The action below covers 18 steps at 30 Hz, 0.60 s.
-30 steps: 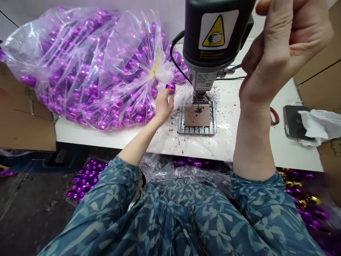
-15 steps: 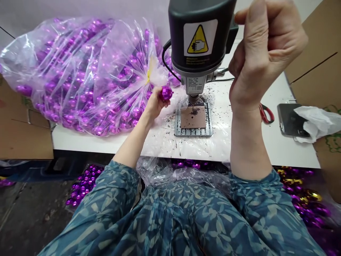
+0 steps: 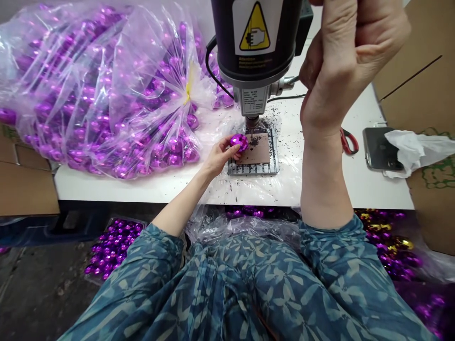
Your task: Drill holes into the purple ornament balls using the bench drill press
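My left hand (image 3: 222,155) pinches a shiny purple faceted ball (image 3: 239,142) between thumb and fingers. It holds the ball over the left part of a brown board (image 3: 261,154) that lies on a slotted metal base plate (image 3: 254,169). Above the board stands a black bench drill press (image 3: 254,61), its chuck (image 3: 252,122) pointing down. My right hand (image 3: 350,61) is raised and closed to the right of the drill head, close to a metal hub (image 3: 284,85) on its side. Whatever its fingers wrap round is hidden. Dark shavings (image 3: 256,140) lie on the board.
A large clear bag of purple balls (image 3: 106,94), tied in yellow, fills the table's left side. Red-handled scissors (image 3: 350,142), a phone (image 3: 382,149) and white tissue (image 3: 415,151) lie at right. Cardboard boxes (image 3: 423,61) flank the table. More purple balls (image 3: 115,246) are below.
My left hand has carried the purple ball rightward from beside the bag to over the board. My right hand stays raised and closed by the drill head. The whole view has shifted slightly.
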### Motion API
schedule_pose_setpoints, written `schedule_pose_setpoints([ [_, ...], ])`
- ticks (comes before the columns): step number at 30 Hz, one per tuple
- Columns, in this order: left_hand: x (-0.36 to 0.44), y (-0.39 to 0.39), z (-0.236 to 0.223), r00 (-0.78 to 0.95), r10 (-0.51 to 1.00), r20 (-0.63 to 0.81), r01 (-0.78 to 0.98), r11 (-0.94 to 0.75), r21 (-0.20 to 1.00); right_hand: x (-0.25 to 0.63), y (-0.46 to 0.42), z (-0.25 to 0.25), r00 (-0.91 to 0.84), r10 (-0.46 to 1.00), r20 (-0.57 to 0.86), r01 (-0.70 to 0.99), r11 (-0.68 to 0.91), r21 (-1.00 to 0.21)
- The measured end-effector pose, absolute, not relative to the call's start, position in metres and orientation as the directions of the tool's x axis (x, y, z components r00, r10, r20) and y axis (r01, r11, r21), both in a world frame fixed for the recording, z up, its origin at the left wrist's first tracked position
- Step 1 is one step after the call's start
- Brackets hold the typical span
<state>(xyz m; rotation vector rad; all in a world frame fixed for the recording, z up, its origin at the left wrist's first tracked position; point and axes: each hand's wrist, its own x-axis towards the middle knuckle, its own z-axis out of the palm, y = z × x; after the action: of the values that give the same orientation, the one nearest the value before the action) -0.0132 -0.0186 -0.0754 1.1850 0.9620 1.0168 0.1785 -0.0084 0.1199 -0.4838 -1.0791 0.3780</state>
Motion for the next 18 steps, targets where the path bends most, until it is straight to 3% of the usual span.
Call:
schedule_pose_setpoints([
  [10, 0.004, -0.009, -0.085, 0.226, 0.972, 0.069, 0.201, -0.116, 0.973, 0.18, -0.004, 0.118, 0.426, 0.501, 0.753, -0.04, 0.842, -0.538],
  [18, 0.02, -0.013, -0.083, 0.187, 0.922, 0.338, 0.497, -0.386, 0.777, 0.179, -0.006, 0.118, 0.42, 0.508, 0.752, -0.024, 0.834, -0.551],
])
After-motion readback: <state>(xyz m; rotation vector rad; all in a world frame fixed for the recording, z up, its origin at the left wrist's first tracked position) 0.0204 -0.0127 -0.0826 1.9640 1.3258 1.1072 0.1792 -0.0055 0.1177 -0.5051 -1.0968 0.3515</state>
